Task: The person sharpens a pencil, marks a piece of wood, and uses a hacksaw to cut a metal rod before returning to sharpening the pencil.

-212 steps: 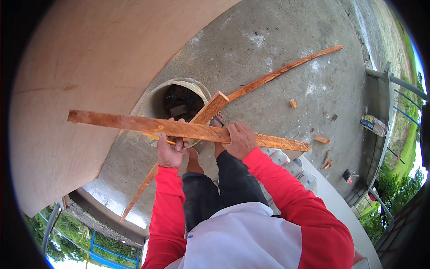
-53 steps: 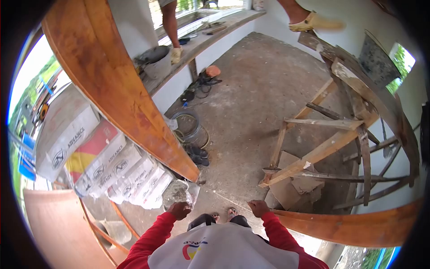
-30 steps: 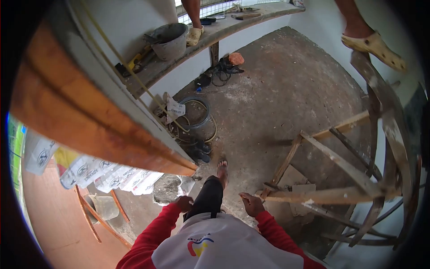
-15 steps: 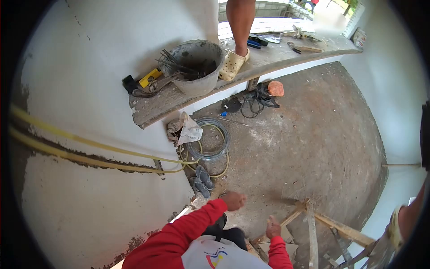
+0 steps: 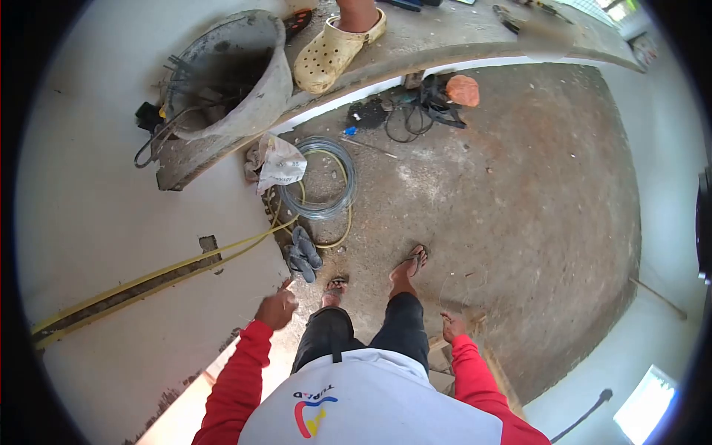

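My left hand [image 5: 277, 307] is held low beside the left wall, its fingers loosely curled and nothing visible in them. Nearest to it is a pair of grey slippers [image 5: 303, 254] on the floor. To the right of my legs, my right hand [image 5: 452, 326] hangs with fingers partly stretched out and holds nothing I can see. Below that hand, a wooden frame [image 5: 498, 374] is mostly hidden by my sleeve. My feet, in flip-flops [image 5: 417, 256], stand apart on the concrete floor [image 5: 519, 222].
Ahead lie a coil of clear hose [image 5: 351, 178], a yellow hose [image 5: 148, 278] running along the wall groove, and a torn bag [image 5: 282, 162]. A bucket [image 5: 230, 74] and a person's foot in a clog [image 5: 334, 52] rest on the ledge. Black cables [image 5: 437, 104] lie below it.
My view has tilted down and come closer to the ledge, with my legs and feet now showing. My left hand has moved left toward the wall, away from my right hand.
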Available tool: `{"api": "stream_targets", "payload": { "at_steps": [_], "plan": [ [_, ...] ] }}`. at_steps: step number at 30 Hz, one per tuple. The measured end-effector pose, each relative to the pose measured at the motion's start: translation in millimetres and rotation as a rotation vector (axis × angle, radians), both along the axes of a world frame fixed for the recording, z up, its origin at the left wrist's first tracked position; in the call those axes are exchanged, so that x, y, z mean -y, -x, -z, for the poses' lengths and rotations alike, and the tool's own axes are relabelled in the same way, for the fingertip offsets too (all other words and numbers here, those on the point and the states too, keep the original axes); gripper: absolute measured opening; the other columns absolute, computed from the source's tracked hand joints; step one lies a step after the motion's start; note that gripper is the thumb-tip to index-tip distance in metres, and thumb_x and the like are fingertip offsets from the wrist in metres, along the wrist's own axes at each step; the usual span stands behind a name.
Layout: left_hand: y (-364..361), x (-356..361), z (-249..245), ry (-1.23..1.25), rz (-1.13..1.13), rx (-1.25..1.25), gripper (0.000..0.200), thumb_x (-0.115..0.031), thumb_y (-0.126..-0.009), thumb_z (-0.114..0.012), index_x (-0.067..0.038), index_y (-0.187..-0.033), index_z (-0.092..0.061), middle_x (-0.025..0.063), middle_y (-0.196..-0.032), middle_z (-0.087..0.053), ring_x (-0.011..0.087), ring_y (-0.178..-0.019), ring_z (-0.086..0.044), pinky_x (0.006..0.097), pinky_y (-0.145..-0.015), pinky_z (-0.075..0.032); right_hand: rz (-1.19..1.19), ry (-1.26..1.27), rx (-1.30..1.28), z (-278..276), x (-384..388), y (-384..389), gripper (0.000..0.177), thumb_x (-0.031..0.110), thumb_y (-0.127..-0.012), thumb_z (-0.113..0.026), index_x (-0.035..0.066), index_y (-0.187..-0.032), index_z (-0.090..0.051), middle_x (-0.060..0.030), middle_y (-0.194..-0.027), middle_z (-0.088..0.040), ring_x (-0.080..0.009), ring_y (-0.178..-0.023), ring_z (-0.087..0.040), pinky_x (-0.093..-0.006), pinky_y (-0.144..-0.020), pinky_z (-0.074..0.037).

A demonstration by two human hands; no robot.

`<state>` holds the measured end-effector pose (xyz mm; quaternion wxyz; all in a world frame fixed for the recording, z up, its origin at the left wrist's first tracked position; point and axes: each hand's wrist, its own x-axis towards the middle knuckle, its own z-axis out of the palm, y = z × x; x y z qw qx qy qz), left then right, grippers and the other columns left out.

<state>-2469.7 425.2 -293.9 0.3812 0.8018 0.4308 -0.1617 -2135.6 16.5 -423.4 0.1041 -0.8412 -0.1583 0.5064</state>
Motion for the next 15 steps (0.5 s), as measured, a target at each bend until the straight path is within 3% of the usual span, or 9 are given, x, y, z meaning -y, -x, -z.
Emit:
{"api": "stream_targets", "payload": {
  "at_steps": [2, 3, 4, 5, 9, 10, 11, 12, 15],
  "plan": [
    [2.8, 46.1, 16.1, 0.163, -0.003, -0.325, 0.025, -0.030, -0.082, -0.062, -0.010, -0.096, -0.065, 0.0192, -0.089, -0.066, 0.0360, -0.086, -0.064, 0.0444, -0.077, -0.050, -0.005, -0.012, 0.019, -2.3, -4.5, -34.3, 0.045, 0.011, -0.082, -0.049, 0.015, -0.127, -0.053, -0.0198, -0.123, -0.056, -0.0365, -0.111, -0.055, -0.0392, -0.093, -0.045],
    [-0.3, 66.1, 19.4, 0.204, 0.091, -0.379, 0.032, -0.036, -0.083, -0.059, -0.010, -0.100, -0.066, 0.0191, -0.098, -0.066, 0.0356, -0.090, -0.063, 0.0455, -0.082, -0.049, 0.005, -0.081, 0.102, -5.5, -6.8, -55.8, 0.044, 0.011, -0.082, -0.049, 0.015, -0.126, -0.054, -0.0201, -0.123, -0.056, -0.0364, -0.111, -0.055, -0.0394, -0.094, -0.045],
    [2.4, 82.2, 37.5, 0.344, 0.327, -0.510, 0.035, -0.037, -0.086, -0.052, -0.011, -0.104, -0.066, 0.0191, -0.099, -0.066, 0.0355, -0.090, -0.063, 0.0454, -0.082, -0.049, 0.026, -0.151, 0.202, -12.7, -12.0, -80.9, 0.043, 0.010, -0.082, -0.049, 0.015, -0.124, -0.056, -0.0204, -0.122, -0.056, -0.0364, -0.111, -0.055, -0.0395, -0.094, -0.045],
    [-5.1, 96.8, 35.8, 0.411, 0.330, -0.456, 0.035, -0.036, -0.088, -0.047, -0.012, -0.104, -0.066, 0.0184, -0.100, -0.066, 0.0352, -0.090, -0.064, 0.0459, -0.082, -0.049, 0.134, -0.053, 0.140, -44.4, -31.0, -106.1, 0.043, 0.009, -0.082, -0.048, 0.016, -0.123, -0.057, -0.0202, -0.123, -0.055, -0.0361, -0.114, -0.054, -0.0390, -0.096, -0.044],
    [-69.5, 106.8, 73.4, 0.342, 0.352, -0.326, 0.035, -0.041, -0.083, -0.054, -0.012, -0.097, -0.069, 0.0161, -0.096, -0.068, 0.0329, -0.093, -0.064, 0.0417, -0.084, -0.050, 0.161, -0.168, 0.246, -36.4, 9.8, -184.1, 0.041, 0.014, -0.083, -0.049, 0.019, -0.123, -0.058, -0.0207, -0.117, -0.059, -0.0377, -0.108, -0.056, -0.0412, -0.091, -0.046],
    [-119.4, 96.9, 47.1, 0.440, 0.157, -0.303, 0.033, -0.037, -0.082, -0.056, -0.011, -0.095, -0.069, 0.0154, -0.090, -0.069, 0.0306, -0.086, -0.066, 0.0389, -0.079, -0.051, 0.137, -0.159, 0.221, -33.9, 22.5, -201.5, 0.039, 0.017, -0.085, -0.050, 0.021, -0.123, -0.058, -0.0216, -0.113, -0.060, -0.0389, -0.104, -0.058, -0.0430, -0.086, -0.047],
    [-149.4, 89.9, 51.0, 0.564, -0.042, -0.303, 0.030, -0.032, -0.082, -0.055, -0.007, -0.092, -0.069, 0.0121, -0.080, -0.069, 0.0255, -0.074, -0.068, 0.0348, -0.071, -0.053, 0.166, -0.099, 0.176, -45.0, 27.6, -218.3, 0.038, 0.017, -0.085, -0.049, 0.022, -0.121, -0.058, -0.0213, -0.113, -0.060, -0.0384, -0.102, -0.058, -0.0428, -0.085, -0.048],
    [-141.2, 79.4, 99.9, 0.514, 0.135, -0.068, 0.030, -0.021, -0.084, -0.053, 0.003, -0.097, -0.065, 0.0113, -0.078, -0.069, 0.0180, -0.060, -0.067, 0.0296, -0.056, -0.054, 0.187, -0.044, 0.122, -57.0, 32.1, -231.0, 0.037, 0.018, -0.085, -0.049, 0.022, -0.120, -0.059, -0.0210, -0.112, -0.061, -0.0379, -0.101, -0.059, -0.0425, -0.084, -0.048],
    [-262.5, 52.0, 54.2, 0.447, -0.129, -0.140, 0.026, -0.018, -0.083, -0.054, 0.003, -0.094, -0.065, 0.0113, -0.074, -0.068, 0.0178, -0.057, -0.064, 0.0304, -0.050, -0.053, 0.185, 0.051, 0.024, -61.8, 45.5, -257.8, 0.035, 0.022, -0.085, -0.049, 0.023, -0.117, -0.061, -0.0201, -0.107, -0.063, -0.0361, -0.094, -0.062, -0.0418, -0.081, -0.049]
  ]
}}
